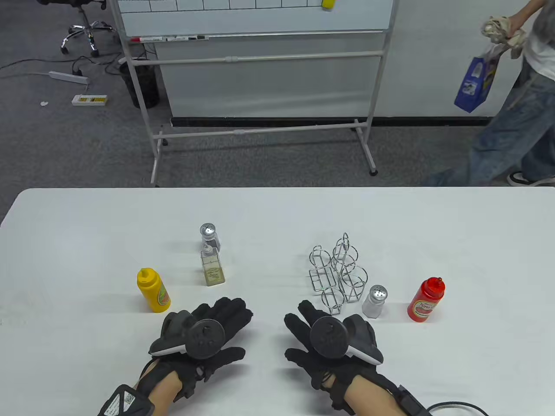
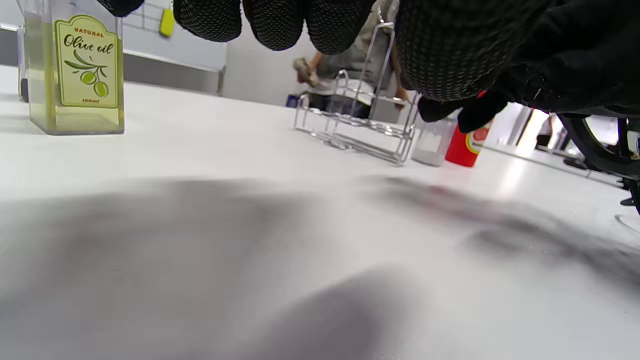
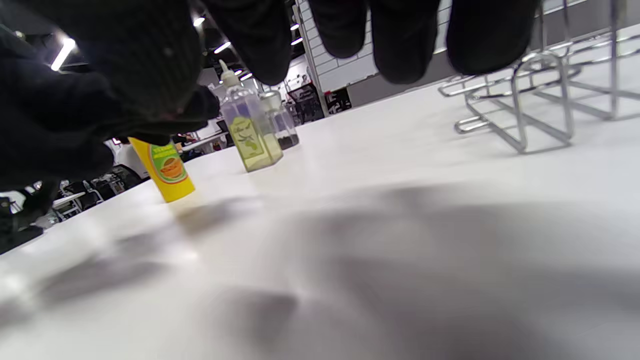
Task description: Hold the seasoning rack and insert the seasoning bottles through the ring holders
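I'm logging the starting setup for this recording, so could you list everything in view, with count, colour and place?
Seasoning rack: 1, silver wire, table right of centre, nothing in its rings.
Salt shaker: 1, clear with white contents and metal cap, just right of the rack.
Ketchup bottle: 1, red, far right.
Pepper shaker: 1, clear with dark contents and metal cap, left of centre, farthest back.
Olive oil bottle: 1, clear with yellowish oil, right in front of the pepper shaker.
Mustard bottle: 1, yellow, far left.
Table: 1, white.
Whiteboard: 1, white, on the floor behind the table.
Passer-by: 1, jeans, carrying a blue bag, top right.
Left hand: black glove, near edge, holding nothing.
Right hand: black glove, near edge, holding nothing.
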A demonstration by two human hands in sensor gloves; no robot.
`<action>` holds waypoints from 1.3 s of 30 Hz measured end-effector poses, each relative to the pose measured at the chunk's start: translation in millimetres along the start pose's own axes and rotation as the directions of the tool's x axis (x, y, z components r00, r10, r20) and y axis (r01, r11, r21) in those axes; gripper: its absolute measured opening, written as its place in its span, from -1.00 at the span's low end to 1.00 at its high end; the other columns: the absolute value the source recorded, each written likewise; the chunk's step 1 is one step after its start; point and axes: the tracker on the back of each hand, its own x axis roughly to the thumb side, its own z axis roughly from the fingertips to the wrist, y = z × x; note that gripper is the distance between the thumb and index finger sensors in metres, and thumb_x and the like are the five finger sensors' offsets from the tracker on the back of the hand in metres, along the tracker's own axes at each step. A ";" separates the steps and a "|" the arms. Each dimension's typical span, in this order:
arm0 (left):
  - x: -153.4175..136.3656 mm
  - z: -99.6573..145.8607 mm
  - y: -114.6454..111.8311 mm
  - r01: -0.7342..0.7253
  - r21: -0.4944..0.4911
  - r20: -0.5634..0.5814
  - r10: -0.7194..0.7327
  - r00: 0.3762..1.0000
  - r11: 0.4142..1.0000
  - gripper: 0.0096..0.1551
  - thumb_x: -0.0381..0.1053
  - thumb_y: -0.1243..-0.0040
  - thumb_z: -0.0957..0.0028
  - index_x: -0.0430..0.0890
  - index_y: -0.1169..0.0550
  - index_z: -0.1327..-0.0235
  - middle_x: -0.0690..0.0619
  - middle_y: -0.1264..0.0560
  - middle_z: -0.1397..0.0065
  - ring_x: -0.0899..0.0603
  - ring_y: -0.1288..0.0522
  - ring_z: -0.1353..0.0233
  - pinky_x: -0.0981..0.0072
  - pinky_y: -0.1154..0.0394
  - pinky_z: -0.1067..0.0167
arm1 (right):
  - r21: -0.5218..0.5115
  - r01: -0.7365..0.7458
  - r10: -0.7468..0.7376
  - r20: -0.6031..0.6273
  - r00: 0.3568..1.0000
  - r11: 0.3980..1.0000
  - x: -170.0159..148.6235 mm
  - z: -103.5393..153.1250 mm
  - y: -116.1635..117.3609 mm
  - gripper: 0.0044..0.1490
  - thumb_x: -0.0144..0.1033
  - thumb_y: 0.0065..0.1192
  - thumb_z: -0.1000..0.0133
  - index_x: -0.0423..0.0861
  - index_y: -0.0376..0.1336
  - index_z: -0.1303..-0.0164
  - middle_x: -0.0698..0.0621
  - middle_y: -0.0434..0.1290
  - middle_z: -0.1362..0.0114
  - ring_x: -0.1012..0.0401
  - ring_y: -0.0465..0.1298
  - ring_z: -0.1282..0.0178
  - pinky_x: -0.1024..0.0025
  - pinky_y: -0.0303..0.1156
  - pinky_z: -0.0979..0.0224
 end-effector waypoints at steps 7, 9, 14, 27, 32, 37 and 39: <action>0.0 -0.1 -1.3 -0.004 -0.012 -0.002 0.004 1.000 1.000 -0.01 0.30 -0.22 -0.07 -0.08 -0.18 -0.68 -0.21 -0.09 -0.78 -0.45 -0.11 -0.69 -0.46 -0.09 -0.44 | 0.020 0.000 0.000 0.002 1.000 1.000 1.2 -0.1 1.8 0.02 0.18 0.28 -0.06 0.03 0.06 -0.70 -0.23 -0.07 -0.77 -0.27 0.19 -0.67 -0.28 0.24 -0.46; 0.1 -0.2 -1.4 -0.003 -0.013 -0.002 0.003 1.000 1.000 -0.01 0.31 -0.22 -0.07 -0.08 -0.18 -0.68 -0.21 -0.08 -0.78 -0.45 -0.11 -0.69 -0.46 -0.09 -0.44 | 0.020 0.000 0.000 0.003 1.000 1.000 1.3 -0.1 1.9 0.01 0.18 0.28 -0.06 0.03 0.07 -0.70 -0.21 -0.06 -0.77 -0.27 0.20 -0.67 -0.29 0.24 -0.45; -0.1 -0.5 -1.8 -0.006 -0.016 -0.001 0.006 1.000 1.000 -0.01 0.31 -0.22 -0.07 -0.08 -0.18 -0.68 -0.22 -0.08 -0.78 -0.45 -0.11 -0.69 -0.46 -0.09 -0.44 | 0.024 0.005 -0.005 0.002 1.000 1.000 1.5 -0.3 2.7 0.01 0.18 0.28 -0.06 0.03 0.07 -0.70 -0.22 -0.06 -0.77 -0.27 0.20 -0.66 -0.29 0.24 -0.45; 0.0 -1.3 -3.2 -0.003 -0.029 -0.002 0.003 1.000 1.000 -0.01 0.30 -0.22 -0.07 -0.08 -0.18 -0.68 -0.22 -0.09 -0.78 -0.45 -0.11 -0.69 -0.46 -0.09 -0.44 | 0.038 0.005 -0.006 0.007 1.000 0.999 3.7 -0.5 4.8 0.02 0.18 0.28 -0.06 0.03 0.07 -0.70 -0.23 -0.05 -0.76 -0.27 0.21 -0.66 -0.29 0.25 -0.45; 0.2 -1.6 -3.3 -0.006 -0.027 -0.001 0.006 1.000 1.000 -0.01 0.31 -0.22 -0.07 -0.08 -0.18 -0.68 -0.22 -0.08 -0.78 -0.45 -0.11 -0.69 -0.46 -0.09 -0.45 | 0.040 0.003 -0.003 0.003 1.000 0.999 4.8 -0.5 5.6 0.02 0.18 0.28 -0.06 0.03 0.07 -0.70 -0.23 -0.06 -0.76 -0.27 0.21 -0.66 -0.28 0.25 -0.45; 1.1 -1.9 -3.6 -0.004 -0.028 0.006 0.004 1.000 1.000 -0.01 0.30 -0.22 -0.07 -0.09 -0.19 -0.68 -0.22 -0.09 -0.78 -0.45 -0.11 -0.69 -0.46 -0.09 -0.44 | -0.066 -0.018 0.019 0.006 1.000 0.998 13.9 1.2 -10.7 0.01 0.17 0.29 -0.05 0.03 0.08 -0.70 -0.23 0.00 -0.76 -0.27 0.21 -0.66 -0.28 0.25 -0.45; 1.3 -1.8 -3.7 -0.002 -0.026 0.008 0.002 1.000 1.000 -0.02 0.30 -0.22 -0.07 -0.08 -0.19 -0.68 -0.21 -0.09 -0.78 -0.45 -0.11 -0.69 -0.45 -0.09 -0.44 | -0.133 -0.029 0.029 -0.003 1.000 0.991 18.5 1.5 -25.8 0.01 0.17 0.29 -0.05 0.03 0.08 -0.70 -0.20 0.00 -0.76 -0.27 0.18 -0.67 -0.29 0.23 -0.46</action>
